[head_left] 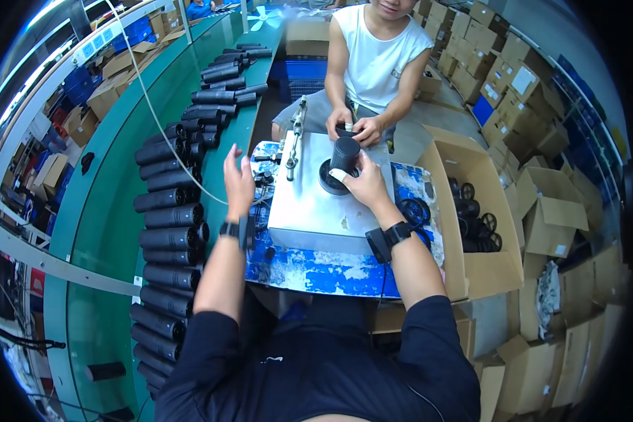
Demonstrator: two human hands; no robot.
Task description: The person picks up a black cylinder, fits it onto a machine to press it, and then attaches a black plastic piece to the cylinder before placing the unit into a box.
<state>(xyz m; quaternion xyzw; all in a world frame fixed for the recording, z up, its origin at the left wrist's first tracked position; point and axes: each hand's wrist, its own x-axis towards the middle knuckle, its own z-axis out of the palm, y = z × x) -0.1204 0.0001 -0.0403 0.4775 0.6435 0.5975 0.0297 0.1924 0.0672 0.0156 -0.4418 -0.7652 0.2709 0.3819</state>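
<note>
My right hand [364,181] is closed round a black ribbed cylinder [345,149]. The cylinder stands over a dark round holder [334,179] on top of a silver metal box [306,204]; whether it sits inside the holder I cannot tell. White wrapping covers my right thumb. My left hand [239,181] is raised at the box's left side with its fingers apart, holding nothing. Nearest to it are a metal valve fitting [295,144] and small black air fittings [264,160]. Across the box, a co-worker's hands [355,129] hold a small dark piece.
Many black cylinders [169,218] lie in rows along a green conveyor [95,232] on my left. Black rings [413,211] rest on the worn blue table [330,274]. An open carton [436,176] with black ring parts stands at the right, stacked cartons [503,91] behind it.
</note>
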